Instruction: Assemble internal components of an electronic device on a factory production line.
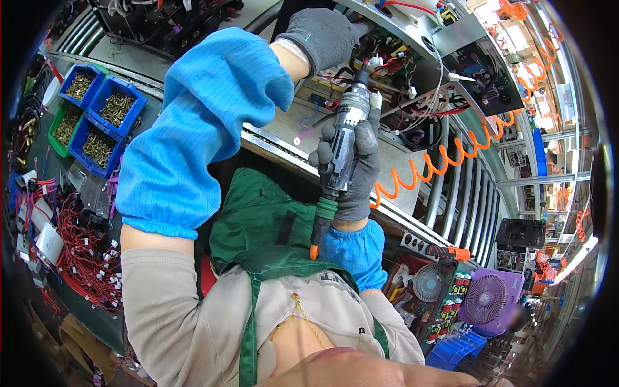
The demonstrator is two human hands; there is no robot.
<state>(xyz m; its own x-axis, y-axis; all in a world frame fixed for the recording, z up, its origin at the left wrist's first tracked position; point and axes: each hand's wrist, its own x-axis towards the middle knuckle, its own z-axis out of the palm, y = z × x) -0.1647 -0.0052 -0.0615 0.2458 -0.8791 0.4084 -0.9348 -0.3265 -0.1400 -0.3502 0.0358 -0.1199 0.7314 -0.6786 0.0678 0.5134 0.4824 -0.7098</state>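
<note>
My right hand [364, 155], in a dark grey glove, is wrapped round a pneumatic screwdriver [345, 142] with a silver and black body, green band and orange tail. Its tip points up into an open metal chassis [412, 32] holding circuit boards and wires. My left hand [319, 40], gloved in grey, reaches over the chassis from the left. Its fingers are bent together at the boards just beyond the driver's tip; what they grip, if anything, is hidden. White connectors [375, 61] on wires sit close to the tip.
Blue bins [116, 106] and a green bin [64, 129] of screws stand at the left, above bundled red wires [87, 258]. An orange coiled hose [445, 158] crosses the roller conveyor [467, 200]. A purple fan [488, 300] and green boards [454, 297] lie lower right.
</note>
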